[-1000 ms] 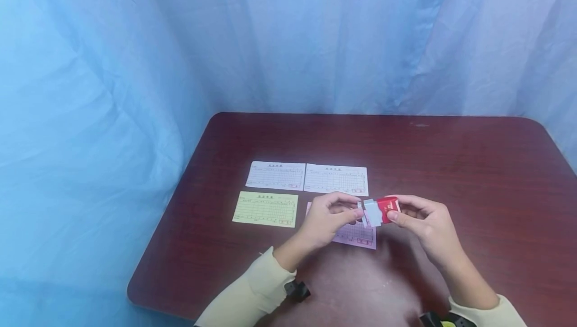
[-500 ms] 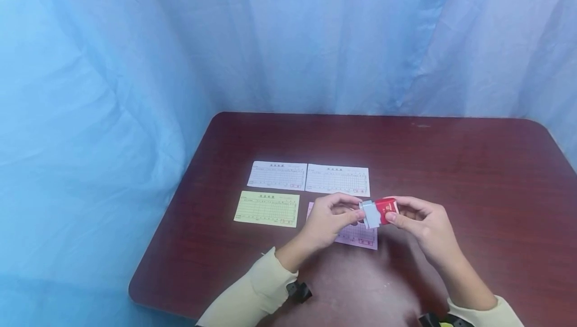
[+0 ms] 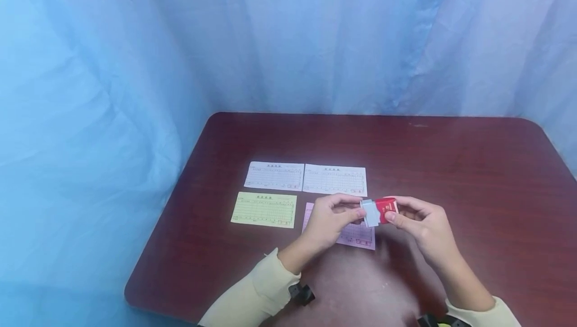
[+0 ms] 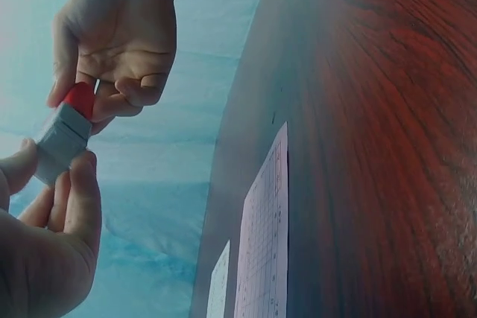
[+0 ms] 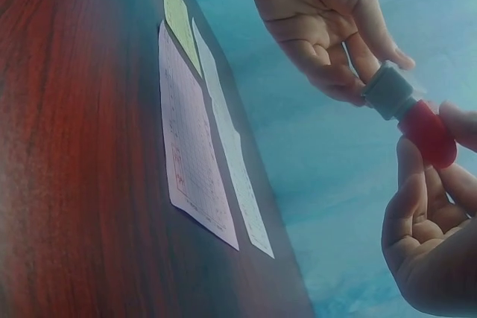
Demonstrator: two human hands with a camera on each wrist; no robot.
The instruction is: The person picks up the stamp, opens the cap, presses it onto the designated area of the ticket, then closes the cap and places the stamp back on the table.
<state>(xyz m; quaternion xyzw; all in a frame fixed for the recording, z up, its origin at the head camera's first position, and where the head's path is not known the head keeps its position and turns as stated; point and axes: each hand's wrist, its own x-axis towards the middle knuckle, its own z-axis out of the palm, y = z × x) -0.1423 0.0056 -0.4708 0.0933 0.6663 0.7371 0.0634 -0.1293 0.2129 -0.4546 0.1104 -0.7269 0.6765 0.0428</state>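
Note:
A self-inking stamp with a red body (image 3: 386,209) and a grey end (image 3: 371,214) is held level above the table. My right hand (image 3: 428,224) grips the red body between thumb and fingers. The thumb and fingers of my left hand (image 3: 325,222) pinch the pale cap at the grey end. In the right wrist view, the red part (image 5: 428,138) and grey part (image 5: 389,93) line up between both hands. Below lies a pink slip (image 3: 358,239), partly hidden by the left hand. A red stamped box shows in its lower right corner.
Two white slips, a left one (image 3: 274,177) and a right one (image 3: 334,180), lie behind, with a yellow slip (image 3: 263,210) at the front left. Each bears a red mark. The dark red-brown table (image 3: 473,177) is backed by blue curtains (image 3: 288,41).
One second ago a narrow gap parted the pale cap in my left hand from the stamp's grey end. Now the cap sits against it, and the hands are slightly closer together.

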